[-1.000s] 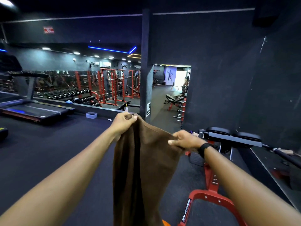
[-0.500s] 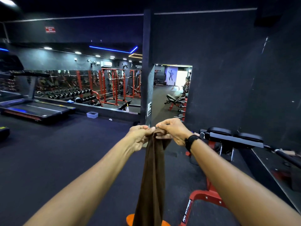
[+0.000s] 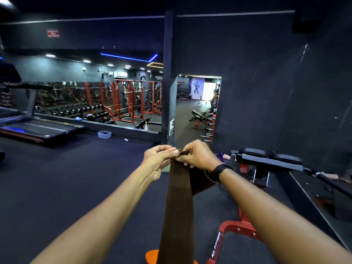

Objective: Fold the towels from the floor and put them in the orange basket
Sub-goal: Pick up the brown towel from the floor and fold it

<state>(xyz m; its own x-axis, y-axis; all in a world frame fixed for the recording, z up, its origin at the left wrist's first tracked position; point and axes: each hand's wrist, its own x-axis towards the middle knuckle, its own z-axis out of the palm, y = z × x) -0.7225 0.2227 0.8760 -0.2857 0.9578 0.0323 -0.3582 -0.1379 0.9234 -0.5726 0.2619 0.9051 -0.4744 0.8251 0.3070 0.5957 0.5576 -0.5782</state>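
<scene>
A brown towel (image 3: 178, 210) hangs straight down in front of me, folded lengthwise into a narrow strip. My left hand (image 3: 159, 160) and my right hand (image 3: 197, 156) meet at its top edge, and both pinch the corners together there. A loose flap of the towel shows under my right wrist. Below the towel's lower end, at the bottom edge of the view, a bit of the orange basket (image 3: 151, 256) shows; most of it is hidden behind the cloth.
A red-framed weight bench (image 3: 270, 161) stands close on the right. A dark pillar (image 3: 169, 103) rises straight ahead. A treadmill (image 3: 38, 128) sits at the far left, with a small plastic tub (image 3: 104, 134) on the black floor near it.
My hands, apart a second ago with the towel spread between them, have come together, and the towel now hangs as a narrow strip. The orange basket has come into view.
</scene>
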